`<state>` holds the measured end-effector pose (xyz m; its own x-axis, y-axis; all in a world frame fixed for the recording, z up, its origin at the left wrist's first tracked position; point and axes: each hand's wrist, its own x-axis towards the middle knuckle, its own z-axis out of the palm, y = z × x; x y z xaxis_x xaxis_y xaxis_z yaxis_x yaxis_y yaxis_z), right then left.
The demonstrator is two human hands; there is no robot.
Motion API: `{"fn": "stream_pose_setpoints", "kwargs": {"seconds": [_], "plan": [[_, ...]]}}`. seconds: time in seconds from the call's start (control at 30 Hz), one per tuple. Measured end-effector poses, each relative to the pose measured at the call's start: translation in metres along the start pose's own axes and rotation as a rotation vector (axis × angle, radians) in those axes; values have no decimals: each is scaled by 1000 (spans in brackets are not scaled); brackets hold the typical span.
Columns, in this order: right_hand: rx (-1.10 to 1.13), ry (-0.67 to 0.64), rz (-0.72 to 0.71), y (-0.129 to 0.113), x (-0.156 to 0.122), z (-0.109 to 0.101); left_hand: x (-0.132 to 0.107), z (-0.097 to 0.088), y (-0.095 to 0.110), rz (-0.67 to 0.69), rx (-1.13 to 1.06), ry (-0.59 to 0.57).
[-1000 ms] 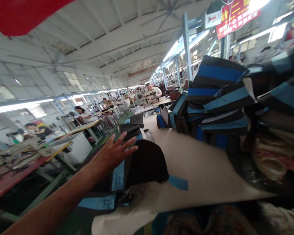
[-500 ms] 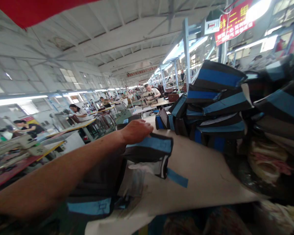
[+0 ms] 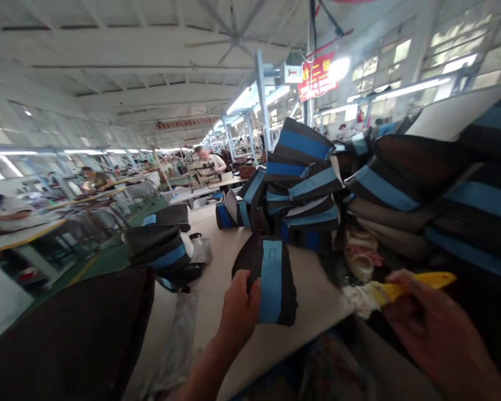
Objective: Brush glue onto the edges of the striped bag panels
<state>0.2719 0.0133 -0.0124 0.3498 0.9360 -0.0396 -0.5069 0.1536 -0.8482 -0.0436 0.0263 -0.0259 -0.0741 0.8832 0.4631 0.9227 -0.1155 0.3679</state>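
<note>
A dark fabric piece with a light-blue strip [image 3: 272,284] is pinched in my left hand [image 3: 239,306], thumb on its near face, above the pale tabletop [image 3: 209,223]. Its exact kind I cannot make out. In my right hand [image 3: 430,323] is a paintbrush with a yellow handle [image 3: 436,278]. Whitish, clumped bristles [image 3: 362,298] point left, toward the table edge. Just beyond the brush stands a crusted container [image 3: 361,259].
Behind the container, a tall heap of dark pieces with blue strips [image 3: 303,142] fills the right. More dark pieces [image 3: 162,242] lie at the table's left, with a large dark one [image 3: 67,334] nearer. A co-worker [image 3: 211,161] sits at a machine farther back.
My left hand has come back toward me, now holding the blue-striped piece upright. My right hand has entered view with the paintbrush. The view has swung right.
</note>
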Motion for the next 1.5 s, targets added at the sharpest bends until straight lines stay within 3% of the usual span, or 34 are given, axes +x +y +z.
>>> {"fn": "stream_pose_setpoints", "kwargs": {"seconds": [0.17,0.3,0.43,0.53,0.6,0.7,0.83,0.93,1.03,1.17,1.27,1.33,1.43,1.5], "plan": [[293,-116,107,8,5,51,-37,20,5,-129,-265,-31],[422,-257,264,40,3,88,-50,30,14,-121,-412,-84],[504,-265,294,73,2,97,-47,35,29,-103,-499,-54],[481,-253,284,70,2,92,-41,36,30,-111,-598,-96],[405,-189,180,55,2,91,-37,39,28,-150,-607,-85],[195,-134,-138,35,-3,99,-32,42,28,-187,-596,-58],[-311,-360,-540,34,-7,111,-28,40,40,-108,-672,-40],[-647,-521,-831,37,6,107,-26,36,44,-113,-715,-39],[-829,-497,-1055,29,23,94,-26,32,39,-156,-741,-64],[-787,-394,-1094,15,23,91,-25,26,35,-197,-805,-117],[-699,-542,-1080,18,16,98,-24,22,37,-206,-859,-111],[-759,-576,-1090,22,18,100,-25,21,37,-220,-863,-105],[-821,-400,-1066,24,23,94,-28,20,34,-232,-859,-118],[-766,-360,-1044,23,21,91,-28,19,33,-207,-891,-149]]}}
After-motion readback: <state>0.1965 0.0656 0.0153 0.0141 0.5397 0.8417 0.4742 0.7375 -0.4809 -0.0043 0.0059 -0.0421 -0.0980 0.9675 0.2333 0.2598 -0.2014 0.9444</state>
